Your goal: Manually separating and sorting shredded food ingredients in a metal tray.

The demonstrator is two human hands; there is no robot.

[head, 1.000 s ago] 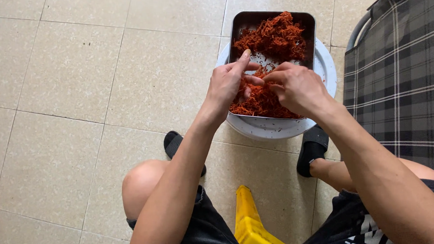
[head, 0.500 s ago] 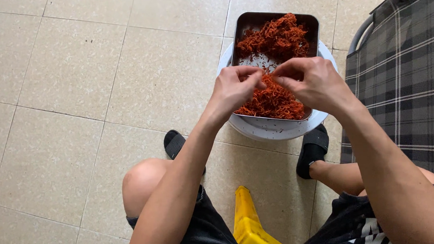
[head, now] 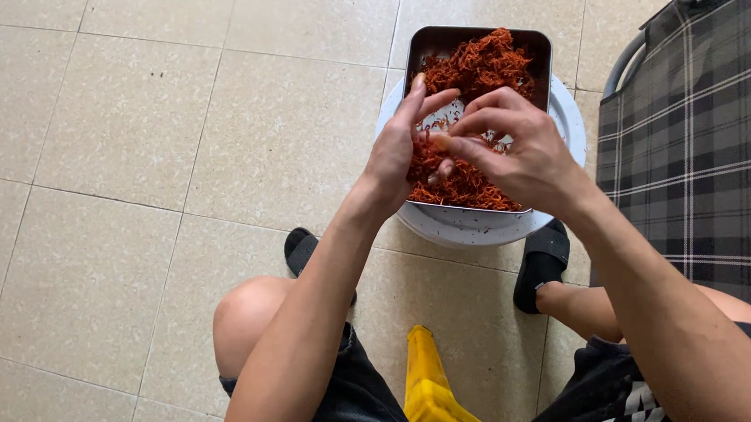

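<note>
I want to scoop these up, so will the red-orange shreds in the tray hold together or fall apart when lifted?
The shreds look thin and tangled, so a pinch probably lifts a loose, floppy clump. They seem light and dry, likely shedding bits. The left hand and right hand pick above them.

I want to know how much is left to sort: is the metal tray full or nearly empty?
Mostly full. Red-orange shreds cover the tray at the far and near ends; only a bare patch shows in the middle, behind the hands.
</note>
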